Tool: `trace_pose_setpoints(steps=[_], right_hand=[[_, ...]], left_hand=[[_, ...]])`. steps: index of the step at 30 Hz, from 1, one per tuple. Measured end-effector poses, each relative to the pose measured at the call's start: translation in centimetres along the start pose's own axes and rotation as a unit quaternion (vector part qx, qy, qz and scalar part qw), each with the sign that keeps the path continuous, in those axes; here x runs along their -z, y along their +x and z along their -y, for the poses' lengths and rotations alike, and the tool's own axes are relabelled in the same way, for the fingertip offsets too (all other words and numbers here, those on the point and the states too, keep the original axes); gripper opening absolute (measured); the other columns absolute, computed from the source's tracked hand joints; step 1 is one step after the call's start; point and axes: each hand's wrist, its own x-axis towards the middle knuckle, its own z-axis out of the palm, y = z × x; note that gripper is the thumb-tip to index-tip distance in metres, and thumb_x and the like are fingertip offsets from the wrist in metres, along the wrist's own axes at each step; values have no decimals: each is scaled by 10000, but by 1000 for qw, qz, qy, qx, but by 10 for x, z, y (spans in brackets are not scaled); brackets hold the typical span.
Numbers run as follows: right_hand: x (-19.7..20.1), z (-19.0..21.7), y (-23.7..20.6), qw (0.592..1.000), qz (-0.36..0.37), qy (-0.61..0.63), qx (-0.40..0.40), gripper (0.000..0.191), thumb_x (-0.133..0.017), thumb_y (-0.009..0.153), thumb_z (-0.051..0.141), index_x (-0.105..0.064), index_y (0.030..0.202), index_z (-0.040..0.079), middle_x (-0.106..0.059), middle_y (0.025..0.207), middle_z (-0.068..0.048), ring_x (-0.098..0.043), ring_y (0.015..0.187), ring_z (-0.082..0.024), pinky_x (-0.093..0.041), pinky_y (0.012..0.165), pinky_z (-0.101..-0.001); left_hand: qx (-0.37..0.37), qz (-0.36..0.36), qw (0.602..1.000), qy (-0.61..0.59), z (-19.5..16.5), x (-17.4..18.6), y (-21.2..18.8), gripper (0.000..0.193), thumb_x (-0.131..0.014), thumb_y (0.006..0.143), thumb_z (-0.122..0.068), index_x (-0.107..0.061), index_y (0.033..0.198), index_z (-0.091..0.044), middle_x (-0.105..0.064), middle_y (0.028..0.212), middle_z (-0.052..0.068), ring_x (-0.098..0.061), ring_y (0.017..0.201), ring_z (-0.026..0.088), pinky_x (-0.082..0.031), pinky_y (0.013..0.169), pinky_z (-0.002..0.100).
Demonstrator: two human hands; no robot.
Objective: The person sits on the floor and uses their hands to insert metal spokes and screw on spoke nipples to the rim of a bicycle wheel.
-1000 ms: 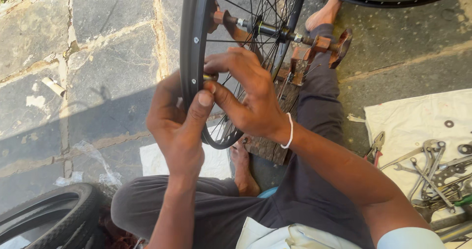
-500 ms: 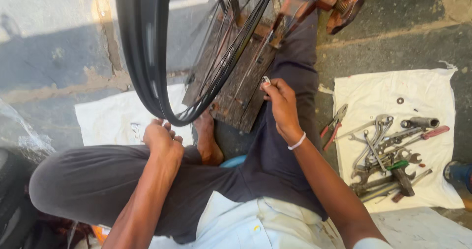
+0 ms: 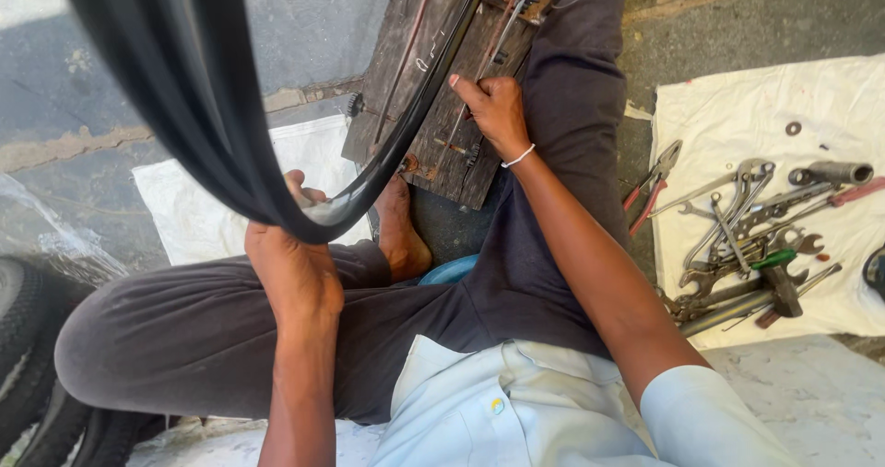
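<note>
Gripping the wheel rim (image 3: 230,135) now lower with the left hand (image 3: 290,264), fingers clamped; right hand (image 3: 498,112) has dropped, fingers curled on spokes (image 3: 479,70).

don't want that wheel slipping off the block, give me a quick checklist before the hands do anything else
1. Left hand grips the lower edge of the black wheel rim: ok.
2. Right hand rests on the wooden block beside the rim, holding nothing clearly visible: cannot tell.
3. Rim sits against the block: ok, though the contact point is partly hidden.
4. Bare foot lies right under the rim's lower edge: not ok.
5. Wrenches and pliers lie on the white cloth at the right hand's side: ok.
6. Spokes and hub condition: cannot tell, mostly out of view.
</note>
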Motion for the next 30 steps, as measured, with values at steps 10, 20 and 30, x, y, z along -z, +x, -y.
trace_pose_setpoints(steps=[10,20,30], right_hand=[[-1,4,2,998,7,49,-36,549,-844,857,334,-558,477,61,-591,485,-55,-719,508,-144,-510,413,-276],[-2,6,3,998,6,27,-52,497,-854,850,318,-618,498,58,-658,514,-88,-687,472,-127,-499,413,-266],[-1,6,2,999,4,21,-48,546,-854,856,326,-551,468,91,-612,476,-70,-718,492,-130,-498,403,-269]], left_hand=[[-13,38,998,56,5,-7,-13,389,-710,965,-194,-590,1239,54,-649,974,78,-672,937,137,-583,807,251],[-22,50,996,73,12,-3,-16,365,-688,990,-189,-594,1244,54,-674,1000,122,-693,946,157,-560,863,259],[-63,123,956,260,23,-7,-22,477,-640,945,-5,-508,1403,22,-620,1250,164,-618,1175,187,-502,1007,310]])
